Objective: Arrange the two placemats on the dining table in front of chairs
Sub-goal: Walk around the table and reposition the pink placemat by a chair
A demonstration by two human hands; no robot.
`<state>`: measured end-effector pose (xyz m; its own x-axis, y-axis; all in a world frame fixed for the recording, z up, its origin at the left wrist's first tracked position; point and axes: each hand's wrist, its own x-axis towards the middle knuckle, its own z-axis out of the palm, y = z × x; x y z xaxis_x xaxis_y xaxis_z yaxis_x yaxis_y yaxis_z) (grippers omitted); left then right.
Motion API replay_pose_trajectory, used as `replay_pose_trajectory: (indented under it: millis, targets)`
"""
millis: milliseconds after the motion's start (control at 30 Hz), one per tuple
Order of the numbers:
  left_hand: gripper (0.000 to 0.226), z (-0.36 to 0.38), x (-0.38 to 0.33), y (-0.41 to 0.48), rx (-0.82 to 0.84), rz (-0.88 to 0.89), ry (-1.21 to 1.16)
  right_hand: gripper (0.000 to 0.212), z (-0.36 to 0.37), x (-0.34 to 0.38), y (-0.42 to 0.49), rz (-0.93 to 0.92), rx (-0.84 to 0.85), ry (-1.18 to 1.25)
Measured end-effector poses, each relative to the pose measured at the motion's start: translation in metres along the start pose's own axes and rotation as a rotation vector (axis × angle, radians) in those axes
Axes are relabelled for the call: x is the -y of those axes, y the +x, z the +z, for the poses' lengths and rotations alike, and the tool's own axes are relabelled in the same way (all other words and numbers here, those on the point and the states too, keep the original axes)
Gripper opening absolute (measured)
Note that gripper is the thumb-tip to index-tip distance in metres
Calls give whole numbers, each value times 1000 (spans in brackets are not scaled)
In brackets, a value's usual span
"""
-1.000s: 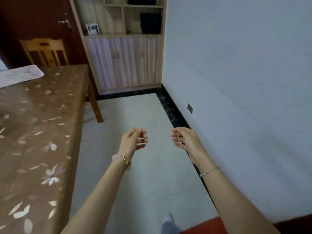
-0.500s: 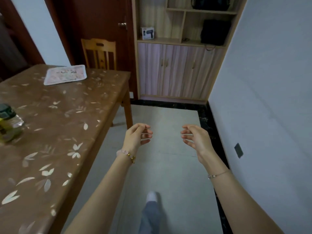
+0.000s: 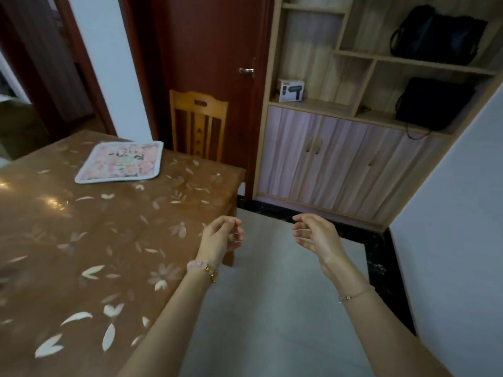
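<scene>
One pink floral placemat [image 3: 121, 162] lies flat near the far end of the brown dining table [image 3: 81, 240], close to a wooden chair [image 3: 198, 123] pushed in at that end. My left hand [image 3: 221, 236] hovers at the table's right edge, fingers loosely curled, holding nothing. Over the floor to its right, my right hand [image 3: 315, 235] is also empty, its fingers apart and bent. I see no second placemat.
A wooden cabinet [image 3: 340, 170] with shelves stands against the far wall, holding a small box [image 3: 290, 90] and two dark bags. A dark red door [image 3: 212, 63] is behind the chair. A white wall runs along the right; light floor lies between it and the table.
The view has swung left, bringing more of the table, the placemat and the chair into sight. Both hands stay raised and empty in much the same pose.
</scene>
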<state>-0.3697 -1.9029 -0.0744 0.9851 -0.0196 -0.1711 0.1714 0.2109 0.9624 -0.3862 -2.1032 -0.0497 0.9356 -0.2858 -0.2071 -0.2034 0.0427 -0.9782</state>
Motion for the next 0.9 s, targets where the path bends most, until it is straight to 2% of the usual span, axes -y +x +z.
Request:
replay_pose_trajectory:
  millis: [500,633,900]
  targets:
    - [25,-120,-60,305,-598,50,-2,26,263,46,367,70,533,-112]
    - [24,-159,-71,350,-728,26,-40,26,332,55,415,91,635,-180]
    - [25,-246,-54,395,-950,-68,-142,23,449,19,455,179,768,-300]
